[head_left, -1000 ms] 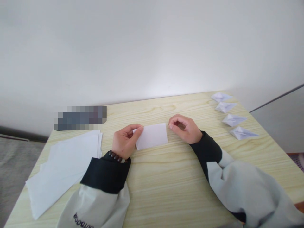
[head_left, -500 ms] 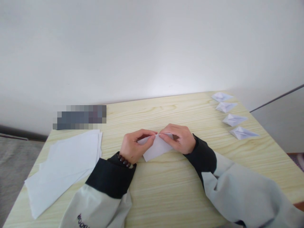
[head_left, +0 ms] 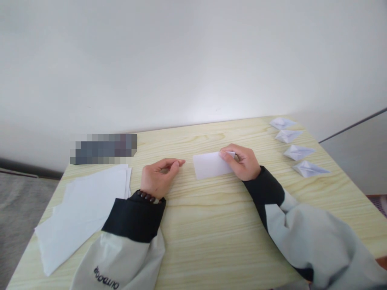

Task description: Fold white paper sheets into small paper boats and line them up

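A folded piece of white paper [head_left: 208, 164], a small rectangle, is held at its right end by my right hand [head_left: 243, 161], with the thumb on the near face and the fingers behind it. To the left, apart from the paper, my left hand [head_left: 160, 175] has its thumb and fingertips pressed together, with nothing seen between them. A dark bead bracelet [head_left: 149, 197] circles the left wrist.
Loose sheets of white paper [head_left: 87, 205] lie in a stack at the table's left. Several folded paper pieces [head_left: 308, 169] line the right edge. A blurred dark object [head_left: 102, 151] sits back left, and a white wall [head_left: 193, 64] rises behind the wooden table [head_left: 205, 241].
My left hand has let go of the folded paper and moved left. My right hand has carried the paper slightly right and away from me.
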The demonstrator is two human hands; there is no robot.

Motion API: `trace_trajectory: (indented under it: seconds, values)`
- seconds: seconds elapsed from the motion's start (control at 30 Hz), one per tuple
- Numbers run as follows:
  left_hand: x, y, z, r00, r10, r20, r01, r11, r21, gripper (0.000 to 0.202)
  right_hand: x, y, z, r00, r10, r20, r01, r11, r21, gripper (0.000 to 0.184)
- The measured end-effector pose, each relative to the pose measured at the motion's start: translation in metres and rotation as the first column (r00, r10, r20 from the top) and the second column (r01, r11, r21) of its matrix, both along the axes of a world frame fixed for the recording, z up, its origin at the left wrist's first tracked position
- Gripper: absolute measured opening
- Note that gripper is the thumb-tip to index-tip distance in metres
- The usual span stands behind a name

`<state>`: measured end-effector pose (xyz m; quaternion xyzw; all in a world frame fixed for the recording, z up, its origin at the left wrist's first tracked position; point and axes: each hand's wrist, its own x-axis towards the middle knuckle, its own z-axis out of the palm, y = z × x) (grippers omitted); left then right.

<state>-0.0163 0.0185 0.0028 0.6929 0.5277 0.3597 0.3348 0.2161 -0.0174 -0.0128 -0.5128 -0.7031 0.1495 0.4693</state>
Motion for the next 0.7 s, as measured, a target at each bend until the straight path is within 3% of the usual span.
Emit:
trace_trajectory:
  seconds: [0.23, 0.33, 0.5, 0.7]
  values:
    - [0.004, -0.003, 0.003, 0.979, -0.205, 0.023, 0.206, 0.977, -0.056, 0.031, -0.015, -0.005, 0.001, 0.986, 0.16, 0.043, -0.155, 0.983, -0.096, 0.017]
    - [0.007, -0.005, 0.001, 0.952, -0.293, -0.085, 0.293, 0.956, -0.009, 0.026, -0.022, -0.008, 0.003, 0.981, 0.179, 0.07, -0.171, 0.98, -0.102, 0.018]
    - [0.006, -0.005, -0.004, 0.944, -0.259, -0.204, 0.274, 0.96, 0.05, 0.025, -0.021, -0.007, 0.002, 0.98, 0.192, 0.049, -0.182, 0.969, -0.168, 0.019]
    - [0.004, -0.004, -0.002, 0.946, -0.195, -0.261, 0.217, 0.974, 0.058, 0.032, -0.02, -0.005, 0.0, 0.998, 0.066, -0.002, -0.064, 0.971, -0.231, 0.022]
